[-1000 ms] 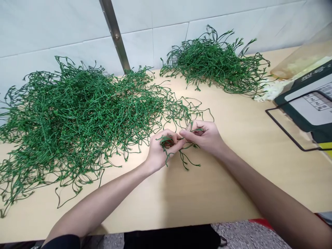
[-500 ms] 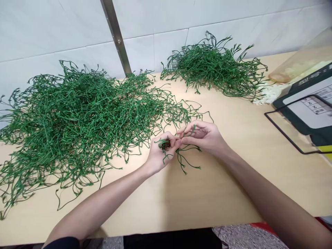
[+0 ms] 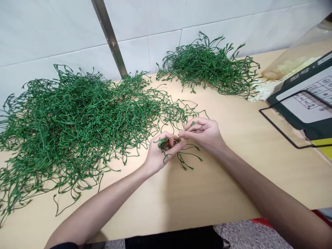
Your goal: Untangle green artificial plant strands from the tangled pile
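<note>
Bench, pale wood-grained tabletop [image 3: 220, 197], backed at twelve o'clock by a white tiled wall [image 3: 160, 17]. Contents listed from left to right; clock positions taken from the centre of the view.

Nine to ten o'clock: large tangled heap of thin, branching, plastic-looking green stems [image 3: 77, 117], by which much of the left side is covered; its loose right fringe is spread close to the hands.

Eleven o'clock: narrow grey metal post [image 3: 110, 39], seen at a slant against the wall.

Just below centre, seven o'clock: left hand [image 3: 155, 154]. A small curled bunch of green stems [image 3: 163, 143] is held within its bent fingers and thumb; several forked ends are left hanging toward five o'clock.

Just beside it, four o'clock: right hand [image 3: 210, 135]. Thumb and forefinger are pressed together close to the left fingertips, and a single green stem [image 3: 192, 123] is pinched there, its tip shown above the fingers.

One o'clock: smaller heap of like green stems [image 3: 207, 65], set near the wall.

Two o'clock: cluster of small white pieces [image 3: 264, 90]; beyond it, a tapered transparent container [image 3: 290, 58].

Two to three o'clock: dark green and white printed panel [image 3: 295, 110], crossed by a thin black wire frame [image 3: 278, 128].
</note>
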